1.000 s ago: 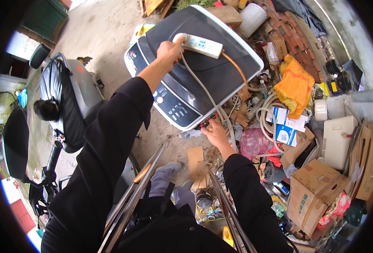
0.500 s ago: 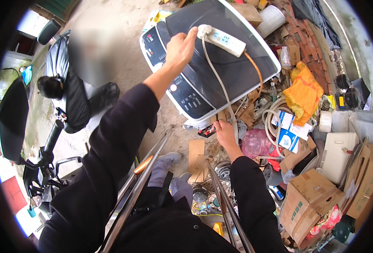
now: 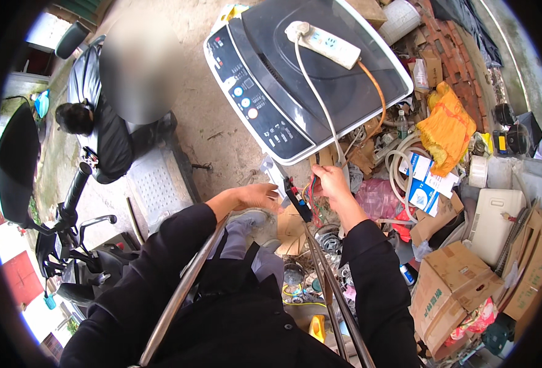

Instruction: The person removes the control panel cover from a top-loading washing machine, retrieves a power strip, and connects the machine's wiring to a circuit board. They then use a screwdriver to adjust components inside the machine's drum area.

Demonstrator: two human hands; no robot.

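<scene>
A top-loading washing machine (image 3: 308,80) with a dark lid and white rim stands ahead. On its lid lies a white power strip (image 3: 332,46) with a white plug (image 3: 297,29) in its end. Below the machine's near edge hangs a black and white electrical part (image 3: 296,200) with thin coloured wires. My left hand (image 3: 254,197) is beside this part, its fingers stretched toward it; whether they touch is unclear. My right hand (image 3: 333,186) is closed at the part's other side, with the thin coloured wires (image 3: 312,189) at its fingertips. The fingertips are partly hidden.
At right, a coiled pale hose (image 3: 400,161), an orange sack (image 3: 447,132), cardboard boxes (image 3: 452,285) and scrap crowd the ground. Metal poles (image 3: 182,294) flank my body. A scooter handlebar (image 3: 73,196) and a person in dark clothes (image 3: 114,147) are at left.
My left hand has left the plug on the power strip and come down toward me to the electrical part. That part now shows more fully. My right hand stays near its place.
</scene>
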